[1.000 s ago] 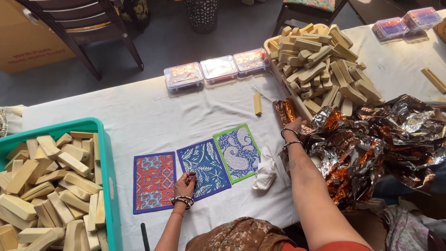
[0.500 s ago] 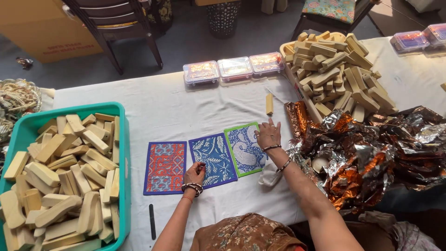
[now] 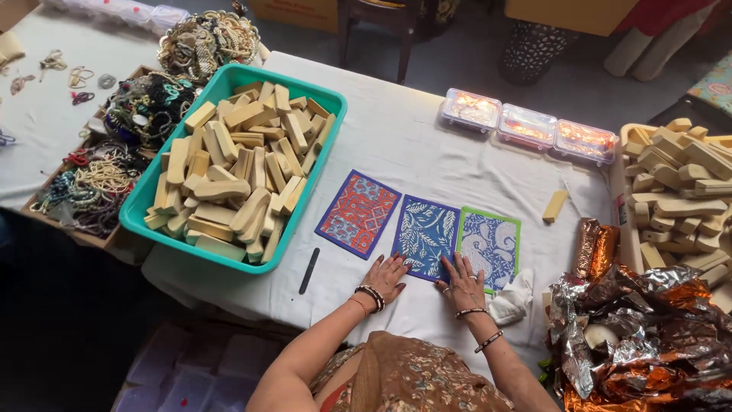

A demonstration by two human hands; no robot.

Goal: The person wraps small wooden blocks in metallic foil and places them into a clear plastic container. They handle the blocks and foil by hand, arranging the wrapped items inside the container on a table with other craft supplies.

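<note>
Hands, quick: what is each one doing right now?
Left hand: open, flat, fingers on the near edge of the blue card, holding nothing.
Right hand: open, flat, between the blue card and the green card, holding nothing.

Table [image 3: 427,152]: three printed cards are laid in a row near its front edge, touching or nearly touching.
Left card [image 3: 357,213]: placed just right of the tub.
Middle card [image 3: 425,236]: set between the other two; the left hand [image 3: 386,276] is rested on its near edge.
Right card [image 3: 489,246]: the right hand [image 3: 462,281] is laid on its near corner; a crumpled cloth [image 3: 512,297] lies just beside it on the right.
Tub [image 3: 236,164]: placed left on the table, filled with wooden blocks.
Slim stick [image 3: 309,271]: laid before the tub.
Three lidded boxes [image 3: 528,126]: lined up behind the cards.
Single block [image 3: 555,206]: right of the cards.
Foil heap [image 3: 640,328]: at the right front, with a block pile [image 3: 682,183] behind it.
Bead strings [image 3: 99,172]: left of the tub.
</note>
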